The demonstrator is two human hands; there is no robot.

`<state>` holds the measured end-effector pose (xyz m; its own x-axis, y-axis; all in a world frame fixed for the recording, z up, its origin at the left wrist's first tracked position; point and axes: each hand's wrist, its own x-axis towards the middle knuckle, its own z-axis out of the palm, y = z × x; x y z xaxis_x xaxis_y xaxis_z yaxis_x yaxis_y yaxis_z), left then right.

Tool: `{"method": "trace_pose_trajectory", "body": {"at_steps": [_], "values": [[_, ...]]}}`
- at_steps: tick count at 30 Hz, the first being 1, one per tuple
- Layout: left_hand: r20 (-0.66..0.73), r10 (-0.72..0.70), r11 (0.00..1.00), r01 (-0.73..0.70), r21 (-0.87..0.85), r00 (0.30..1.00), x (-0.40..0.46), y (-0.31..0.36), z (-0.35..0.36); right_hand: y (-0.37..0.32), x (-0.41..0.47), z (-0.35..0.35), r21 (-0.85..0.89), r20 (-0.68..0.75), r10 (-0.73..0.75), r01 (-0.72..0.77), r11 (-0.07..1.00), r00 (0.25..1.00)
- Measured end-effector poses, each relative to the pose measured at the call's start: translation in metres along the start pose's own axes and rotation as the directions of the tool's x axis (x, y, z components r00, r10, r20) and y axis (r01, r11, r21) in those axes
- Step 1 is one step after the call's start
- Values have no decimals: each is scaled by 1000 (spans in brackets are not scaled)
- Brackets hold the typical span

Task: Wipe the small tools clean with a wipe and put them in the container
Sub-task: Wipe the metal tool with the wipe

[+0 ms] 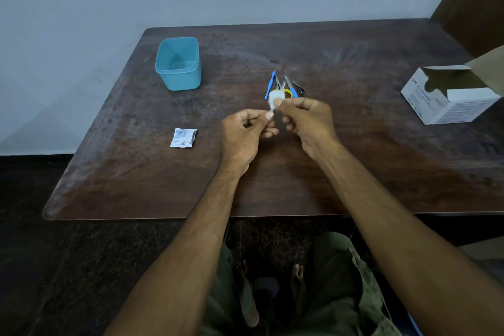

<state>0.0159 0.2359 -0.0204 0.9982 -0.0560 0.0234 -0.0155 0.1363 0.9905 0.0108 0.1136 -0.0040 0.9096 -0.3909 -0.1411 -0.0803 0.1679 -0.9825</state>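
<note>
Both the left hand (245, 128) and right hand (305, 120) are pinching a white wipe (274, 97). It is hiding part of the small tools (286, 84) mid-table. A blue container (178, 64) is sitting near the far left corner, a torn packet (183, 138) toward the left edge.

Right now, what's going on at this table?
A person holds a small white wipe between both hands, left hand and right hand pinching it above the dark wooden table. The small metal and blue-handled tools lie unwiped just beyond. The teal plastic container holds none yet; a torn wrapper lies nearby.
</note>
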Motion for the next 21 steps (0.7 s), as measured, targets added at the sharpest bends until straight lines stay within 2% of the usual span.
{"method": "trace_pose_trajectory", "body": {"at_steps": [3, 9, 12, 21], "values": [[3, -4, 1000, 4, -23, 1000, 0, 0, -2, 5, -7, 1, -52, 60, 25, -21, 998, 998], [27, -15, 1000, 16, -14, 1000, 1, -1, -2, -6, 1, 3, 54, -37, 43, -41, 998, 998], [28, -13, 1000, 13, -13, 1000, 2, -2, -3, -1, -5, 8, 42, -28, 26, -24, 999, 999], [54, 152, 967, -159, 199, 987, 4, -10, 0, 1, -6, -1, 13, 0, 35, -35, 999, 999]]}}
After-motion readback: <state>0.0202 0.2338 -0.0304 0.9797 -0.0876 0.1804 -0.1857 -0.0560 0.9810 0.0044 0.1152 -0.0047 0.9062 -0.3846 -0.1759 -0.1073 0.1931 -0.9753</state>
